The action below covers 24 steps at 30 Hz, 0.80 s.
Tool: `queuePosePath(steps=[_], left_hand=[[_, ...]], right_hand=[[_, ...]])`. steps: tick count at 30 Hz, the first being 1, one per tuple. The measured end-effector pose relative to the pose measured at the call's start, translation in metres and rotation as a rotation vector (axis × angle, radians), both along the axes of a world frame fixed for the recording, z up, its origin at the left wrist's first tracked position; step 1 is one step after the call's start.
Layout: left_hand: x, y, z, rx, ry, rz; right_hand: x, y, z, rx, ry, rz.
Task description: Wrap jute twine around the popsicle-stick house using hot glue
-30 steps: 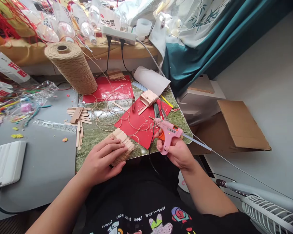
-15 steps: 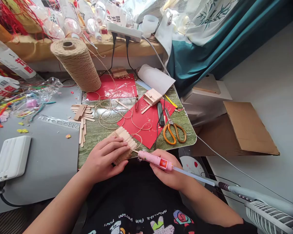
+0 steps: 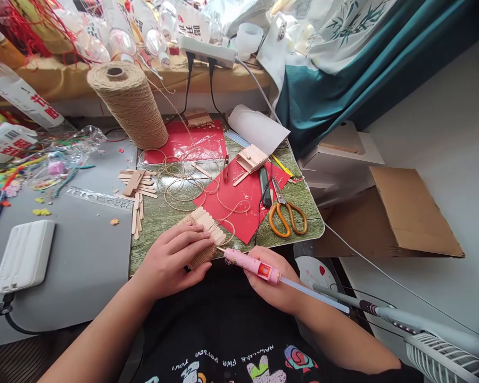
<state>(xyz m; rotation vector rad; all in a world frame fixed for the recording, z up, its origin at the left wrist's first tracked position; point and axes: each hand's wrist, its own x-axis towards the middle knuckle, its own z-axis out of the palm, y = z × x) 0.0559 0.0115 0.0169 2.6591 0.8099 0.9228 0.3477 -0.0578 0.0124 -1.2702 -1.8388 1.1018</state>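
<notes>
My left hand lies on a small panel of popsicle sticks wrapped with twine at the near edge of the green wood-pattern board, fingers pressing it down. My right hand grips a pink hot glue gun, held level with its nozzle touching the panel's right end. A clear glue stick juts from the back of the gun.
A big spool of jute twine, loose twine loops, spare popsicle sticks, red paper sheets, orange-handled scissors and a small wooden box lie on the board. A power strip sits behind; a cardboard box stands at right.
My right hand brought the glue gun from above the scissors down and left to the stick panel's edge, turning it level. The left hand stayed on the panel.
</notes>
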Motion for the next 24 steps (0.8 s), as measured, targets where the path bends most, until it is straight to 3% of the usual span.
queuePosePath(steps=[24], left_hand=[[0.0, 0.001, -0.002, -0.005, 0.008, 0.007]], right_hand=[[0.003, -0.002, -0.012, 0.044, -0.085, 0.014]])
